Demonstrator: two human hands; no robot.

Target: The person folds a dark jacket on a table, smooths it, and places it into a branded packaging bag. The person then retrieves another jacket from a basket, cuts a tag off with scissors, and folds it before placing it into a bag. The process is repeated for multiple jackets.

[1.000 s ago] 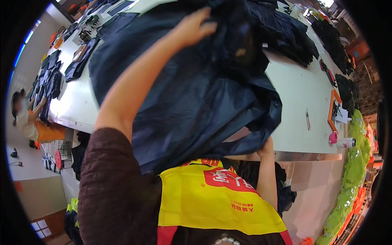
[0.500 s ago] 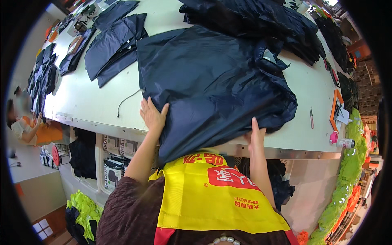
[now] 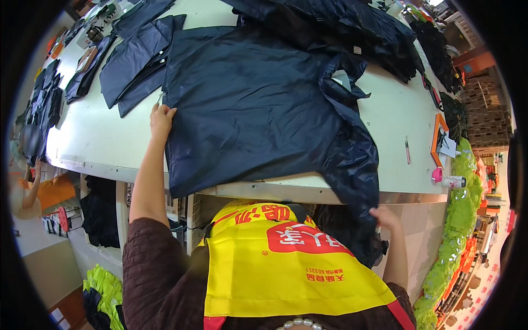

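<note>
Dark garment: spread across the pale table [image 3: 393, 159] before you, collar to your right, near edge overhanging, which probably puts it within easy reach.
Left edge: your left hand [image 3: 162, 118] pinches it, seemingly steadying the cloth.
Sleeve end: your right hand [image 3: 388, 218] meets it beyond the table edge; blur hides whether it grips.
Folded garments [image 3: 137, 63]: lie left, apparently leaving you working room.
Dark pile [image 3: 352, 33]: sits beyond the garment.

A white table [image 3: 393, 129] carries several dark garments [image 3: 247, 104].
</note>
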